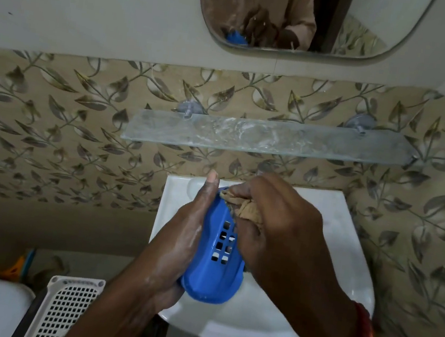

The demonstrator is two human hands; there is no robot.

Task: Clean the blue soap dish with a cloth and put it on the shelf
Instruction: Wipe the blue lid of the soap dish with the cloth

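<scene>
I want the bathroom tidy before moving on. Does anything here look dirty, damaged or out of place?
The glass shelf is smeared with whitish streaks. The left hand holding the soap dish shows soapy film. Nothing looks broken or spilled.

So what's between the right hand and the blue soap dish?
In the head view, a bunched tan cloth, held by the right hand, presses on the blue soap dish, which the left hand grips.
</scene>
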